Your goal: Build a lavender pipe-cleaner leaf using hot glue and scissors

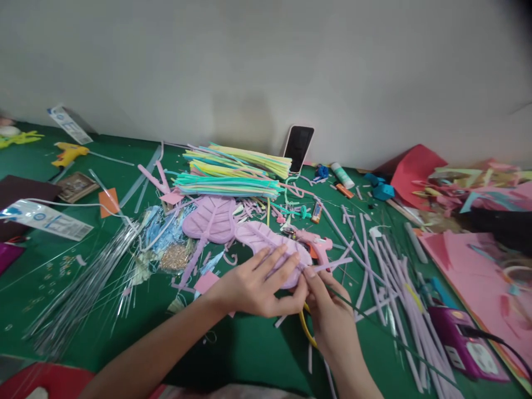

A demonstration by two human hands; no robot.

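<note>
A lilac leaf-shaped piece (pixel 257 235), built from fuzzy pipe cleaners with vein lines, is tilted up between my hands. My left hand (pixel 264 282) grips it, with the fingers laid across its face and the thumb near its lower edge. At its right end, the thumb and index finger of my right hand (pixel 330 305) pinch together, and a lilac pipe cleaner (pixel 334 265) sticks out to the right from there. A thin dark green stem (pixel 386 325) runs from my right hand toward the lower right. A second lilac leaf shape (pixel 210 219) lies flat just behind to the left.
Behind are bundled pastel pipe cleaners (pixel 233 172) and a leaning phone (pixel 298 147). A pink glue gun (pixel 311 241) lies right beside the held piece. Lilac strips (pixel 409 310) and a purple device (pixel 467 343) lie right; silvery wires (pixel 87 293) and a yellow glue gun (pixel 70 153) lie left.
</note>
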